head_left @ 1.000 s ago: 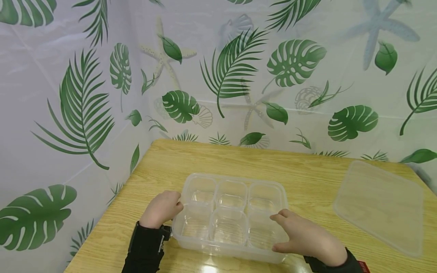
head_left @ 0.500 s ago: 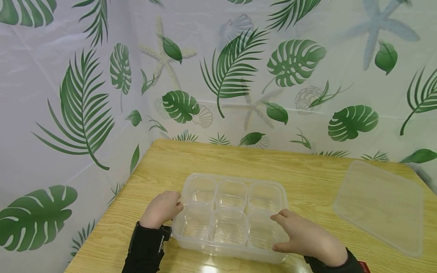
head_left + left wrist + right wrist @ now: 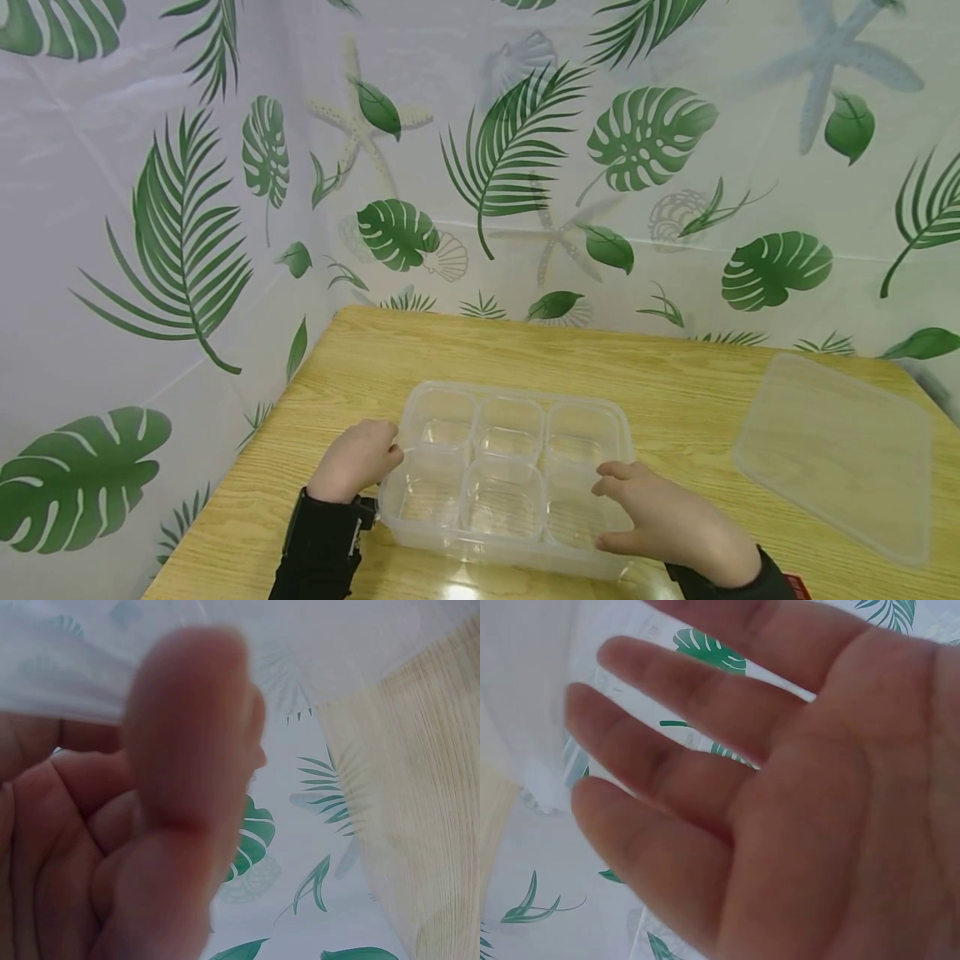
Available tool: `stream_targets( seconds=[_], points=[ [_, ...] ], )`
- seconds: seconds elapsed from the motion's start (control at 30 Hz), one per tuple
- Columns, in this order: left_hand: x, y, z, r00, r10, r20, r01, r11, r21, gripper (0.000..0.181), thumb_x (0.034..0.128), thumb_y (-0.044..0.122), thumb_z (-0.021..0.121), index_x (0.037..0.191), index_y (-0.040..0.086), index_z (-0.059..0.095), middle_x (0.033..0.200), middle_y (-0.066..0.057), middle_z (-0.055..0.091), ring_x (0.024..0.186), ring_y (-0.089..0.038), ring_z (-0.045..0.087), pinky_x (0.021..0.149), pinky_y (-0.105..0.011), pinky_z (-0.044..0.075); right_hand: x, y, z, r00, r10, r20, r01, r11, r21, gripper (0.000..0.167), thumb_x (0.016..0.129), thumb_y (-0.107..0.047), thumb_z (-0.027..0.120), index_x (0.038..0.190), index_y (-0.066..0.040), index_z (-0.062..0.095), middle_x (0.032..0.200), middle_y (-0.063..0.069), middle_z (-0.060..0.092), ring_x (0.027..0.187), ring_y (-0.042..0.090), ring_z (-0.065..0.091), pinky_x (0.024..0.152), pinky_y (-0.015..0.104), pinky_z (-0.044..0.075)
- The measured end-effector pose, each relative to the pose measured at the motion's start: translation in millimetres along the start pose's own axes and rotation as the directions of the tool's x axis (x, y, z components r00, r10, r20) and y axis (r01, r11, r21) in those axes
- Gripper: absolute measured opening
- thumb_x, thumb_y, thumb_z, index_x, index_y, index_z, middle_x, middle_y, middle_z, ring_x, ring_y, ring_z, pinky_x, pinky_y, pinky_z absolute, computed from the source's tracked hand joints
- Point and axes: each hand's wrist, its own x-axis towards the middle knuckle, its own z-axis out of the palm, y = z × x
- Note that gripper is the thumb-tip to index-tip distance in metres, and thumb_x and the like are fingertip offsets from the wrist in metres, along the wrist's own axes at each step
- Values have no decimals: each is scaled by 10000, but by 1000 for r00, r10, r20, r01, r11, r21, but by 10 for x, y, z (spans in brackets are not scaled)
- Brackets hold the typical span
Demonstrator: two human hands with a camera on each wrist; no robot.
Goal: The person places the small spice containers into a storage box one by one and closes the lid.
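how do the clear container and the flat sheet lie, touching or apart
Apart: the head view shows wooden tabletop between the clear container and the flat sheet.

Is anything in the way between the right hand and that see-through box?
No, nothing visible stands between the right hand and the see-through box. The fingers overlap the box's right edge in the head view. The clear flat sheet lies off to the right, out of the way.
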Motion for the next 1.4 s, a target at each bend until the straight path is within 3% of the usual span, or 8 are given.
stream_targets(
  seconds=[0.23,0.57,0.73,0.93,1.1,1.23,1.4],
  points=[
    [-3,-8,6,1000,-3,-2,3,1000,-3,251,790,10,506,573,80,401,527,23,254,456,-108,257,447,-238,228,8,25,4,1000,8,6,-8,1000,-12,407,737,-358,679,930,-3,625,1223,221,443,1051,384,456,755,418,428],
    [6,-16,11,1000,-1,-3,1,1000,-14,247,792,9,500,572,73,409,520,21,267,447,-105,263,439,-233,232,-14,55,-6,999,-36,-8,36,999,-37,164,767,-267,663,736,-110,633,1217,226,461,1013,381,480,650,316,440],
    [7,-13,10,1000,-4,-7,4,1000,-16,257,792,9,497,566,77,395,520,20,264,447,-105,259,439,-233,230,-15,64,-8,1000,-17,-4,17,999,-30,188,771,-263,659,780,-75,644,1220,225,458,1024,380,474,680,347,443],
    [5,-16,9,1000,-1,-7,0,1000,-16,263,793,10,497,565,81,385,523,22,252,451,-105,247,441,-235,223,-11,62,-24,1000,16,-5,-16,1000,-14,339,771,-293,658,930,5,631,1228,241,440,1064,395,449,772,430,424],
    [-4,-17,19,1000,2,-7,-2,1000,-12,255,796,15,500,571,78,399,522,22,262,449,-105,259,442,-234,230,-7,16,-47,996,-29,-80,25,998,-51,426,797,-293,634,1066,32,580,1207,244,451,1063,382,463,801,451,411],
    [-8,-11,33,1000,-1,-2,1,1000,-10,262,799,21,500,568,84,392,520,22,264,450,-105,262,445,-235,234,-25,-7,-48,971,-119,-209,97,989,-113,396,811,-273,624,1081,11,573,1153,197,501,1003,332,518,766,409,439],
    [6,2,36,1000,5,14,-5,1000,-21,243,808,29,497,586,78,413,524,19,277,454,-106,278,452,-233,242,-108,48,-13,904,-195,-379,129,973,-194,328,763,-177,678,1038,-19,594,1064,115,554,903,252,572,706,342,470]
  ],
)
